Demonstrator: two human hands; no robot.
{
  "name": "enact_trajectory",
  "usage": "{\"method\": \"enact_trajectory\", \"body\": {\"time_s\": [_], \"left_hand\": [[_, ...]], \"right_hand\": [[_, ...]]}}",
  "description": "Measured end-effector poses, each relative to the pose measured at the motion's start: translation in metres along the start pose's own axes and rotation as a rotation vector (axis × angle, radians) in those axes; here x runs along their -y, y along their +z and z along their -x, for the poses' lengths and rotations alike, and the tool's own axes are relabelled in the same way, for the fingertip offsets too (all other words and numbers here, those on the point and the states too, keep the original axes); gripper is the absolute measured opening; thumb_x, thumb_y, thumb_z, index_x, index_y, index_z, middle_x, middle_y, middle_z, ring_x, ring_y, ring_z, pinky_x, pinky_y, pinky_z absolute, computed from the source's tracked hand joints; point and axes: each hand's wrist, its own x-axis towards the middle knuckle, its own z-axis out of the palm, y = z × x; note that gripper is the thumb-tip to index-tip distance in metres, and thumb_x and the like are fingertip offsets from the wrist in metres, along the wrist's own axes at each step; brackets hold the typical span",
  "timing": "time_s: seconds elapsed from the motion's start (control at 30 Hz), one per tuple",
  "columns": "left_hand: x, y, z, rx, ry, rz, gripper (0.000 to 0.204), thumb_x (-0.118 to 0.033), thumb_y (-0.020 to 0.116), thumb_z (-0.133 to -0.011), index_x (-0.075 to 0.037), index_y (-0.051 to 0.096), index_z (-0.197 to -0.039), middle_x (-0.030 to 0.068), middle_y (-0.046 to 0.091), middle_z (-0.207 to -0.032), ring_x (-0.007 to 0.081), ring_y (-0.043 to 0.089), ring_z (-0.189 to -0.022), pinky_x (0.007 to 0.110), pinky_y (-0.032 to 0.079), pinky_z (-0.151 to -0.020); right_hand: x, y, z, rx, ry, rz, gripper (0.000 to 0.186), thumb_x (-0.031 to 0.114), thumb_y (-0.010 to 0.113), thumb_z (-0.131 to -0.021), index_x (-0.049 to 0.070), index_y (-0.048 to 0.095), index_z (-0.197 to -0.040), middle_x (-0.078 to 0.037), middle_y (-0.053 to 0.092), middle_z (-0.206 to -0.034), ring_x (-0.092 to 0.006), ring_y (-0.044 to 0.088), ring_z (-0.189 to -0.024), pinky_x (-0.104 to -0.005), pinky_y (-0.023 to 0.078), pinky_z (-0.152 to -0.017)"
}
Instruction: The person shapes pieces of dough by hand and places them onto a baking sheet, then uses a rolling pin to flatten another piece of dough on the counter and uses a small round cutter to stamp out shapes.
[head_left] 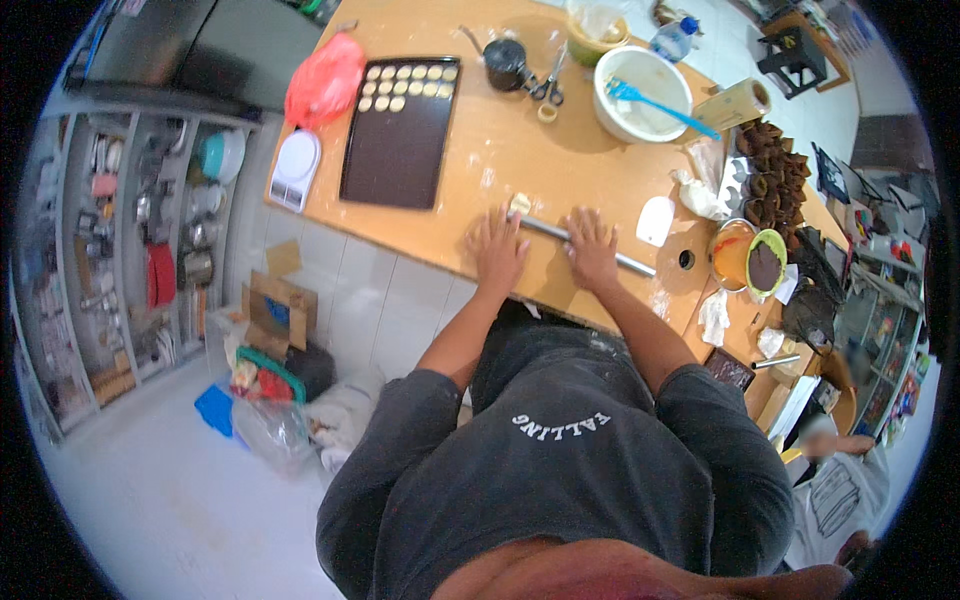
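Both my hands rest palm-down over a thin metal rolling pin [545, 227] near the front edge of the wooden table. My left hand [498, 248] has its fingers stretched out at the pin's left end, beside a small pale lump of dough [520, 203]. Across the pin's middle, my right hand [592, 247] lies with fingers spread; the pin's right end sticks out past it. Neither hand is wrapped round anything. A white flat scraper [656, 221] lies to the right. Beyond my left hand, a dark baking tray [392, 165] carries rows of small pale dough rounds.
A white scale [296, 170] and a red plastic bag [328, 80] flank the tray. Farther back are scissors [549, 90], a ring cutter [547, 114] and a white bowl [610, 122] with a blue spatula [660, 108]. Brown paper cups [772, 175] crowd the right; another person [840, 490] sits lower right.
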Motion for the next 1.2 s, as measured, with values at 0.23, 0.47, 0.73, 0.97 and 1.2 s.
{"method": "enact_trajectory", "body": {"time_s": [0.23,0.47,0.73,0.97,1.2], "left_hand": [[-0.008,0.011,-0.018,-0.111,0.018,0.066,0.062,-0.033,0.051,-0.106,-0.011,0.037,-0.162,0.0047,0.029,-0.172,0.0341,0.018,-0.160,0.064,0.020,-0.125],[-0.001,0.000,0.007,0.044,0.020,0.027,0.060,-0.027,0.054,-0.104,-0.011,0.039,-0.160,0.0020,0.033,-0.170,0.0330,0.021,-0.160,0.065,0.020,-0.124],[-0.008,-0.007,-0.005,0.075,0.040,-0.070,0.071,-0.036,0.056,-0.103,-0.011,0.031,-0.165,0.0035,0.022,-0.175,0.0330,0.015,-0.161,0.066,0.016,-0.125],[-0.004,-0.014,-0.056,0.088,0.117,0.122,0.085,-0.053,0.056,-0.101,-0.011,0.022,-0.168,0.0082,0.013,-0.176,0.0375,0.009,-0.162,0.070,0.013,-0.124],[-0.009,-0.004,-0.097,0.067,0.146,0.126,0.083,-0.052,0.057,-0.101,-0.019,0.022,-0.168,0.0133,0.006,-0.177,0.0424,0.001,-0.161,0.074,0.007,-0.122]], "right_hand": [[-0.011,-0.003,-0.017,-0.060,-0.040,0.031,0.059,0.040,0.046,-0.109,0.023,0.033,-0.164,-0.012,0.020,-0.174,-0.0345,0.019,-0.160,-0.0670,0.017,-0.124],[-0.008,0.019,0.006,-0.073,-0.099,-0.005,0.060,0.037,0.048,-0.108,0.017,0.034,-0.163,-0.012,0.022,-0.174,-0.0360,0.020,-0.160,-0.0657,0.018,-0.125],[-0.008,0.012,-0.007,-0.117,-0.026,0.034,0.064,0.043,0.049,-0.107,0.017,0.033,-0.164,-0.017,0.023,-0.172,-0.0376,0.021,-0.159,-0.0670,0.018,-0.124],[-0.004,0.006,-0.039,-0.105,0.159,0.062,0.068,0.051,0.042,-0.109,0.018,0.027,-0.166,-0.018,0.017,-0.174,-0.0403,0.017,-0.160,-0.0675,0.016,-0.124],[0.003,0.017,-0.061,-0.142,0.326,0.033,0.066,0.050,0.036,-0.110,0.016,0.026,-0.166,-0.019,0.015,-0.174,-0.0434,0.014,-0.160,-0.0680,0.016,-0.124]]}}
